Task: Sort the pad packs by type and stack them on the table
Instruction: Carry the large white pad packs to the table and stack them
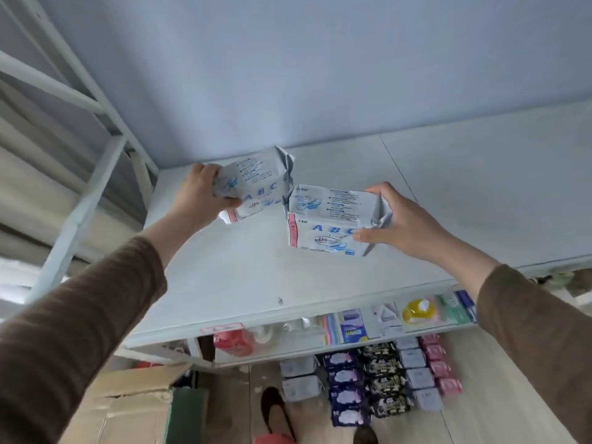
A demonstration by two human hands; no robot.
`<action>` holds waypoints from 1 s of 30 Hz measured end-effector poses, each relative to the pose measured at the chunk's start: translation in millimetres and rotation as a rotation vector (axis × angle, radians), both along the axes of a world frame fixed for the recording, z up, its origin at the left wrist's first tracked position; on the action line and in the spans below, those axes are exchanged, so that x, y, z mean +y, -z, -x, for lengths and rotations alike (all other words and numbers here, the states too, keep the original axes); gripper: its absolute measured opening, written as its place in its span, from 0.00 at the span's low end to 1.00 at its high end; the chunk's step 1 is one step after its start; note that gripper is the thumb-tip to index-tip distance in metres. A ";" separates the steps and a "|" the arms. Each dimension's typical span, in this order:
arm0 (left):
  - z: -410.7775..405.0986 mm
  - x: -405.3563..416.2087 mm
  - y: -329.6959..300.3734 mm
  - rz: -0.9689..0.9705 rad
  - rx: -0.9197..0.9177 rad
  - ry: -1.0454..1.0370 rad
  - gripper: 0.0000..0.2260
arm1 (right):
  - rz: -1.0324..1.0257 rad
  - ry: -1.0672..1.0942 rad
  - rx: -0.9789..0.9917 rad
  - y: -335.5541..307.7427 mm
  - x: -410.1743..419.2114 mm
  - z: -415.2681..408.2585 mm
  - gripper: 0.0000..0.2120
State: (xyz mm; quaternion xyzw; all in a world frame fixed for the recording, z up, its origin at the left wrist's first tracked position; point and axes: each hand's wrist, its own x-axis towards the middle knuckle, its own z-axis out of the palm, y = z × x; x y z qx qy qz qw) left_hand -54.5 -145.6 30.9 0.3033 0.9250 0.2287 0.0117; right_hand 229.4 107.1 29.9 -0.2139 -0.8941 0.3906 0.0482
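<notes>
White film packs with blue "ABC" lettering, one in each hand. My left hand [200, 195] has its grip clenched round the end of the left pack [253, 187], which is tilted and sits towards the back corner of the tabletop [480, 187]; whether it touches the surface I cannot tell. My right hand [403, 222] holds the right pack [330, 224] by its crimped end, thumb on the front face, fingers behind; it hangs just beside the left one, corners nearly meeting.

Step in hand, as I judge it: placing two matching packs to start a pile. The surface around both hands is bare.

Next move calls for: level the left pack flat first, then bring the right one squarely on top or flush beside it, lettering aligned, before releasing.

More packs [381, 382] lie in rows on the floor, below and nearer than my right hand, unsorted onto the tabletop as yet.
</notes>
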 end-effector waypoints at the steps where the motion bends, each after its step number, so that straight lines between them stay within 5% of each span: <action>1: 17.7 10.0 3.2 0.005 0.007 0.004 0.32 | 0.008 0.003 0.007 2.9 0.2 10.9 0.31; 13: 171.7 102.7 42.6 -0.081 0.071 0.109 0.28 | 0.045 0.058 0.022 25.8 -9.5 136.8 0.33; 21: 205.1 114.8 71.3 -0.073 0.040 0.150 0.23 | -0.016 -0.006 -0.014 35.5 -8.8 195.3 0.33; 25: 216.6 102.0 69.6 -0.079 -0.075 0.161 0.30 | -0.054 -0.064 -0.015 37.5 -5.1 231.0 0.36; 30: 207.3 63.8 70.6 -0.233 -0.103 0.055 0.26 | -0.073 -0.058 -0.002 44.6 11.3 283.9 0.38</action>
